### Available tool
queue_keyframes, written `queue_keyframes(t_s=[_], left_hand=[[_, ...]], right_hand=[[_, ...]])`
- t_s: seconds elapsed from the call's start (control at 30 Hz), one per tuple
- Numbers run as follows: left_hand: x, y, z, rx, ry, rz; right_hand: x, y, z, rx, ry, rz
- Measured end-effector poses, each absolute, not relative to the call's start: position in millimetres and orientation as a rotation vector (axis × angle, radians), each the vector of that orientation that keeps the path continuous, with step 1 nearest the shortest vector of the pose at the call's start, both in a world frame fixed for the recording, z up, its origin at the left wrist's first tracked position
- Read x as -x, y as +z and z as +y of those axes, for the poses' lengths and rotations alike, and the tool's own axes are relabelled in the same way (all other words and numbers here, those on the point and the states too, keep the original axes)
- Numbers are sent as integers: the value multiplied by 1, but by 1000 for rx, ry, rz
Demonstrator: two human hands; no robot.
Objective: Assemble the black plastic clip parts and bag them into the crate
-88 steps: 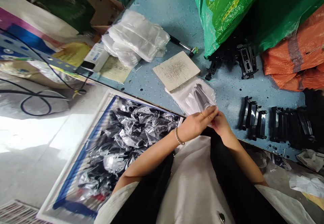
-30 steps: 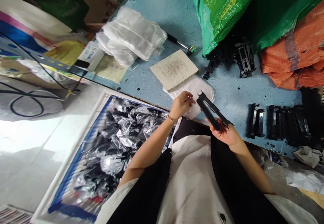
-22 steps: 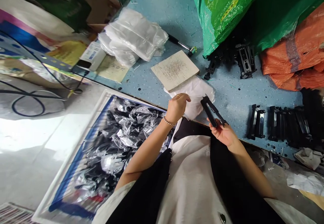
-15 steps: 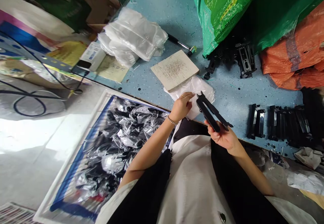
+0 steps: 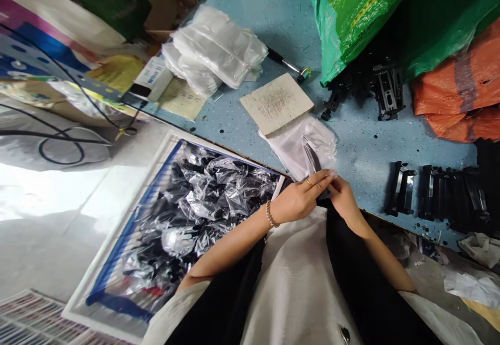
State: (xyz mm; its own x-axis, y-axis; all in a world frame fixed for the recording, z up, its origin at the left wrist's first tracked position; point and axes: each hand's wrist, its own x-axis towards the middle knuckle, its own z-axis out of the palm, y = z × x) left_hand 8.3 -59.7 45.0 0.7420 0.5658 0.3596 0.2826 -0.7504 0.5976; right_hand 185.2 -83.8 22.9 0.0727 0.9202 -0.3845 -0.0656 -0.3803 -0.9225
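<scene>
A black hinged piece that looks like a stapler (image 5: 311,156) now sits inside a clear plastic bag, its tip pointing away from me. My left hand (image 5: 297,199) is closed on the bag's near end, fingers stretched across it. Meeting it there, my right hand (image 5: 345,202) pinches the film at the same end. Fingers hide the near part of the black piece. Under and beyond it lies a stack of flat clear bags (image 5: 283,150), partly beneath a cream board (image 5: 277,103) on the blue table (image 5: 359,152).
Left of me, a white-and-blue crate (image 5: 113,262) holds many bagged black pieces (image 5: 211,199). Several unbagged black pieces (image 5: 433,191) stand in a row at right. A green sack (image 5: 363,17), an orange sack (image 5: 464,85), bundled bags (image 5: 219,48) and a black-handled tool (image 5: 287,64) lie farther back.
The black piece has gone from bare in my right hand into a clear bag. My hands have come together at the bag's near end. The camera view has shifted slightly.
</scene>
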Motion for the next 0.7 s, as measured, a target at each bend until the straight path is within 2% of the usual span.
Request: queue_keyframes(t_s=[0.07,0.2,0.3,0.37,0.4,0.53,0.7], left_hand=[[7,55,-58,-2402,704,670],[83,73,-60,-2248,519,1080],[150,49,-79,-1922,-69,1543],[177,11,-101,-1586,-565,1668],[182,-12,-112,-1481,-674,1666],[170,-95,-153,-1349,-740,1649],[162,-139,-167,-1430,-457,1643]], right_hand=[[-179,37,-88,1551,1369,-1137],[-182,62,-95,1385,1710,-1238],[-194,63,-92,1466,1645,-1162],[-200,55,-86,1529,1515,-1109],[-201,51,-84,1539,1479,-1095],[-195,41,-82,1496,1504,-1098],[-191,39,-90,1517,1568,-1127]])
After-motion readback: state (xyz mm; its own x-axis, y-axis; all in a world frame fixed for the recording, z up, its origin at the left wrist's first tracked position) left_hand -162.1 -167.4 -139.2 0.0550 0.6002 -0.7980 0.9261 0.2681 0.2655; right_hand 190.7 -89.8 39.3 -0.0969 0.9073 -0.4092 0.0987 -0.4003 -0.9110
